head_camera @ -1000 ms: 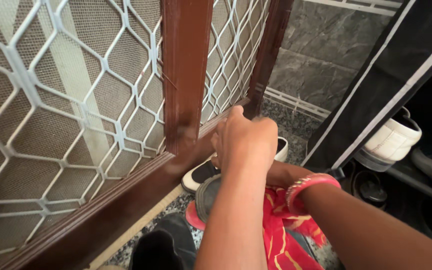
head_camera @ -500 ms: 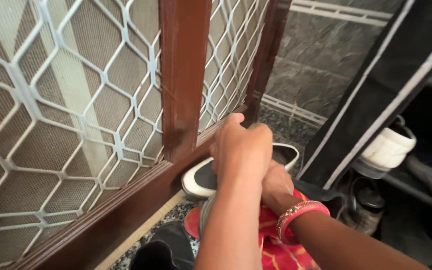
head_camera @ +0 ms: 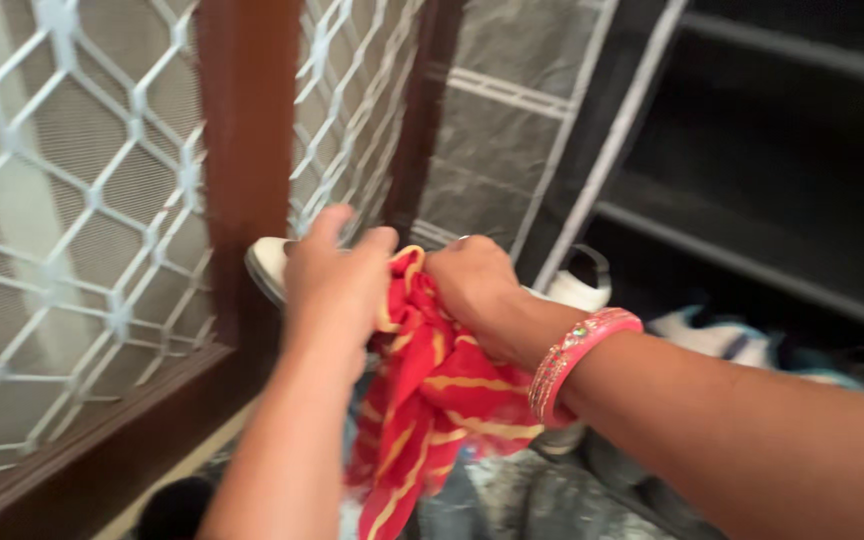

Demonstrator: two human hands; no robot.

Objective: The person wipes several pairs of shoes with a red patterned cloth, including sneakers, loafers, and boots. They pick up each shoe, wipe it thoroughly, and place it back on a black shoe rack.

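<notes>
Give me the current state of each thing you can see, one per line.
Left hand: closed around the white shoe, lifted.
White shoe: held up, mostly hidden behind the hand.
Right hand: gripping the red cloth against the shoe.
Red cloth: bunched, hanging down.
Pink bangle: on the right wrist.
Mesh door: looks closed.
Second white shoe: resting by the rack.
</notes>
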